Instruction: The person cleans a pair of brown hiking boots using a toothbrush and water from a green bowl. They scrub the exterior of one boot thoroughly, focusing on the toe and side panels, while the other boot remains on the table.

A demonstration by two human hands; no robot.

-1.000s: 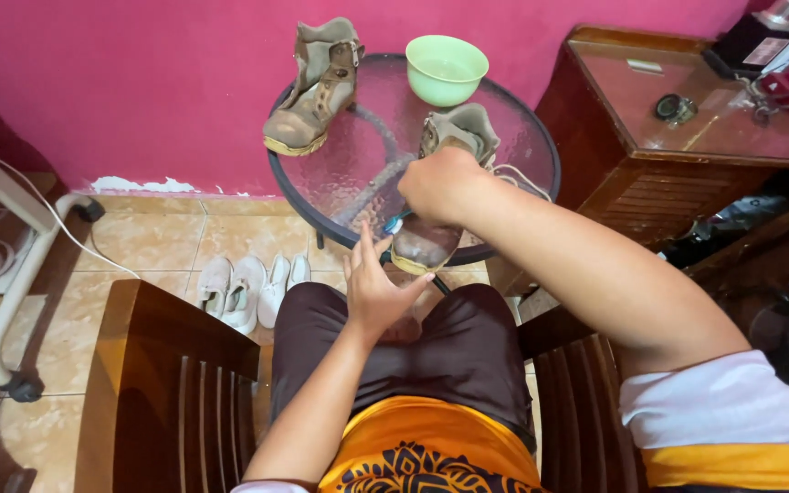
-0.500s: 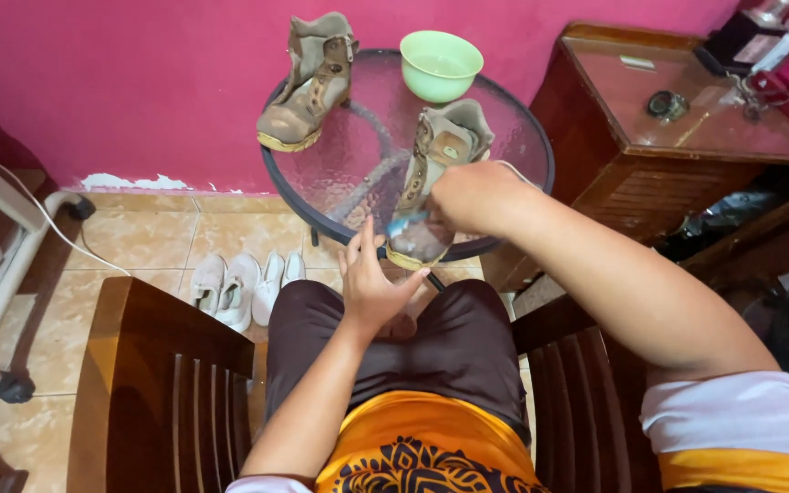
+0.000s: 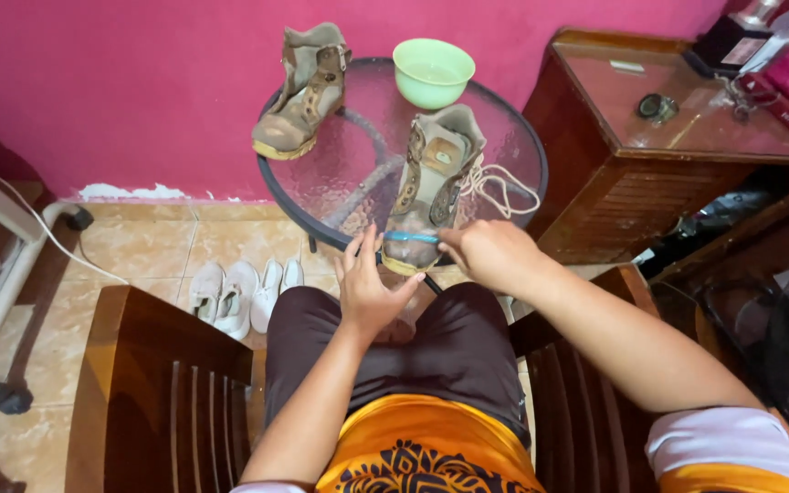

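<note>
The brush (image 3: 411, 236) lies crosswise, pinched in the right hand (image 3: 495, 256); the left hand (image 3: 367, 285), open, steadies the boot (image 3: 433, 183), toe toward them.

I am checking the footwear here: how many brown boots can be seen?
2. One boot stands at the far left of the glass table; the other boot is at its near edge, by both hands.

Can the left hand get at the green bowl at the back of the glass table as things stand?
Probably yes, with a stretch: the left hand sits at the near rim, and the near boot stands partly between it and the green bowl.
</note>
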